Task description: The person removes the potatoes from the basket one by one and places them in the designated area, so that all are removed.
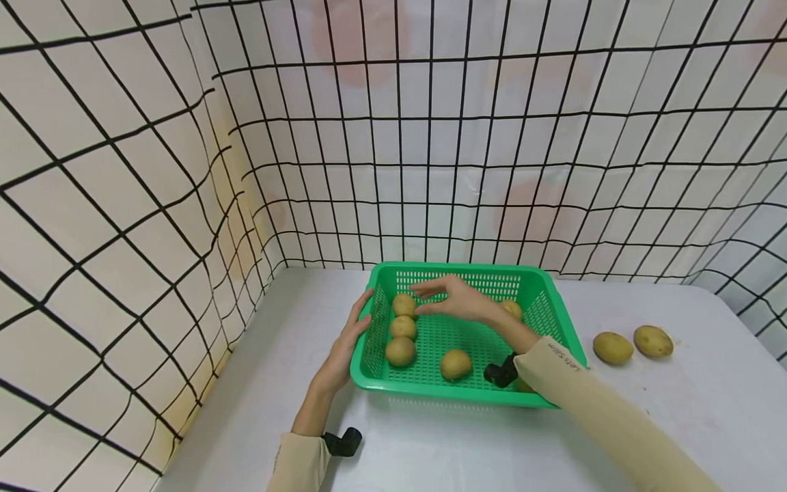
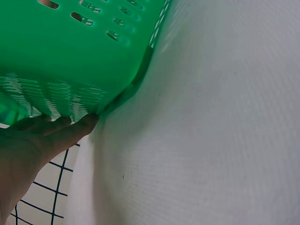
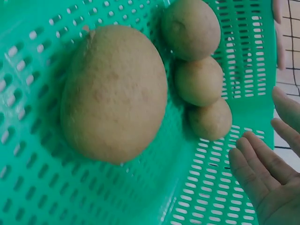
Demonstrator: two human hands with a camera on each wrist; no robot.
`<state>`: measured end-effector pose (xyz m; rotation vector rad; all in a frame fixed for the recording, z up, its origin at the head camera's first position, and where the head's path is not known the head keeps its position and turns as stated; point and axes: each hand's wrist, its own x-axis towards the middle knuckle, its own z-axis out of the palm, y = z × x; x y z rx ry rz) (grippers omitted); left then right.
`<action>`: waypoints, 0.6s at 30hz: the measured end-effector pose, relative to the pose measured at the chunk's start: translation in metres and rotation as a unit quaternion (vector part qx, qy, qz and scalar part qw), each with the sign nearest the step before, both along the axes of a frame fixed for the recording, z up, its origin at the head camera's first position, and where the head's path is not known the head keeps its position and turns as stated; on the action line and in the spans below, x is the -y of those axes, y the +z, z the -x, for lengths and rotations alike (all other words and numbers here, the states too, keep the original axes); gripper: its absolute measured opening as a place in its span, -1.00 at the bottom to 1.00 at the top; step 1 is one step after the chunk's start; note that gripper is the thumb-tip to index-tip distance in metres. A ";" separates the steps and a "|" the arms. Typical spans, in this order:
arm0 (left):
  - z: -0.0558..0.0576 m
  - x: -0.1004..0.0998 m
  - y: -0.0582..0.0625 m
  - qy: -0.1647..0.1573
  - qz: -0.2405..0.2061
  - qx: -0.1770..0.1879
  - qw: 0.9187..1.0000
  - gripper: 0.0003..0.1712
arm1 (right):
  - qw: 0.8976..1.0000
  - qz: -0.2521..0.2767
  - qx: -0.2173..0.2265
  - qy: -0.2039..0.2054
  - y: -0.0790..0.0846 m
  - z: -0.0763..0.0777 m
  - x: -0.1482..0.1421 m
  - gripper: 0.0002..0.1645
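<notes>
A green plastic basket [image 1: 461, 395] with slotted walls holds several potatoes. Three of them stand in a row along its left wall: a far potato [image 1: 404, 305], a middle potato [image 1: 403, 329] and a near potato [image 1: 400, 352]. Another potato [image 1: 456, 365] lies alone near the front wall. My right hand [image 1: 458, 298] hovers inside the basket beside the far potato, fingers extended and nothing held. It partly covers a potato [image 1: 512, 309] at the back right. Against the basket's left outer wall rests my left hand [image 2: 28, 150], its fingers fairly straight.
Two potatoes, one nearer [image 1: 613, 348] and one farther right [image 1: 654, 342], lie on the white table [image 1: 430, 451] right of the basket. Black grid netting [image 1: 399, 164] surrounds the table's back and sides. The right sleeve [image 1: 590, 389] crosses the basket's front right corner.
</notes>
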<state>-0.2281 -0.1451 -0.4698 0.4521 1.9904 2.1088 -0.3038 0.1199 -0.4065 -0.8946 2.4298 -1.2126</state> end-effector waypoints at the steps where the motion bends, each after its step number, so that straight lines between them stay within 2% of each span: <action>1: 0.000 0.000 0.000 -0.001 0.000 0.000 1.000 -0.34 | 1.000 -0.001 0.003 0.001 -0.001 0.000 0.001 -0.32; 18: -0.001 0.001 0.000 -0.005 -0.003 0.005 1.000 -0.35 | 0.999 -0.012 0.011 0.042 -0.011 0.001 0.011 -0.37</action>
